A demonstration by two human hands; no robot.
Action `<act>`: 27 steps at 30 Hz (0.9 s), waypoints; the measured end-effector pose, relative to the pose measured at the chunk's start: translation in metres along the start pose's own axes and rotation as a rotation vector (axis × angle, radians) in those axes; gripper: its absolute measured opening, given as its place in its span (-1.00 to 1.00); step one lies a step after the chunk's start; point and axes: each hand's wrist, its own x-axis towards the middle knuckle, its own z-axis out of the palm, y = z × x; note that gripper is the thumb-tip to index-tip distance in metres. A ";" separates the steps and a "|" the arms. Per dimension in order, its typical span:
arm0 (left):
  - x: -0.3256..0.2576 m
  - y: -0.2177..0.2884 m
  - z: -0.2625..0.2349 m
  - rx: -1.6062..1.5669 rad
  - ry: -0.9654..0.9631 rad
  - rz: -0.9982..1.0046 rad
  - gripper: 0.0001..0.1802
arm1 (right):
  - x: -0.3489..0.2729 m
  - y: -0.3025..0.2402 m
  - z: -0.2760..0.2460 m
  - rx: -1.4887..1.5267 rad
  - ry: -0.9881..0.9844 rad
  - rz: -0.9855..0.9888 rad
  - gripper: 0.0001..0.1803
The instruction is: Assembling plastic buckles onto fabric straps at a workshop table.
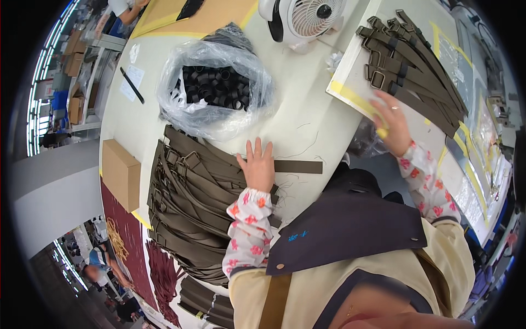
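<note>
My left hand [258, 169] lies flat, fingers stretched out, on an olive-brown strap [298, 166] whose end runs to the right across the white table. Beside it on the left is a large pile of olive straps [192, 197] with metal buckles. My right hand [392, 125] is raised at the edge of the right-hand table, its fingers apart. Something small and yellow [382, 132] is at its thumb; whether it is wrapped on or held, I cannot make out. Just beyond those fingers lie several buckled olive straps [416, 71].
A see-through plastic bag [257, 118] of black loops [216, 88] stands beyond my left hand. At the back is a white fan [315, 19]. A cardboard box [121, 174], maroon straps [163, 279] and a black pen-like stick [131, 85] are on the left. Loose threads [307, 142] lie near the strap.
</note>
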 end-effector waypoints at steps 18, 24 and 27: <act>-0.058 -0.012 -0.017 -0.649 0.149 -0.048 -0.69 | 0.186 -0.091 0.232 -0.283 -0.389 -0.243 -0.89; -0.052 -0.010 -0.050 -1.176 0.335 -0.458 -0.82 | 0.150 -0.135 0.156 0.529 -0.546 -0.164 -0.85; -0.056 -0.007 -0.071 -1.659 0.341 -0.555 -0.69 | 0.110 -0.161 0.111 0.886 -0.933 -0.048 -0.82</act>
